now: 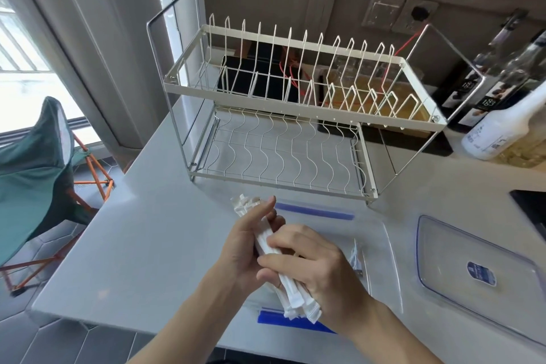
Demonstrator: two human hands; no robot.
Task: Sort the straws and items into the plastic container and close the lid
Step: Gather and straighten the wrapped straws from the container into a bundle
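Both hands hold one bundle of white paper-wrapped straws [291, 294] above the clear plastic container [384, 248], which has blue clips at its far and near ends. My left hand [248, 248] cups the bundle from the left, index finger stretched along it. My right hand [316, 266] grips it from the right, fingers over the wrappers. The straw ends stick out past the fingers at the far side and near the blue clip. A small clear packet [356, 257] lies inside the container. The clear lid [472, 272] with a blue label lies flat on the counter to the right.
A two-tier white wire dish rack [283, 115] stands on the grey counter behind the container. Bottles [499, 124] stand at the back right. A dark object [531, 210] sits at the right edge. A green folding chair [38, 174] stands on the floor at left.
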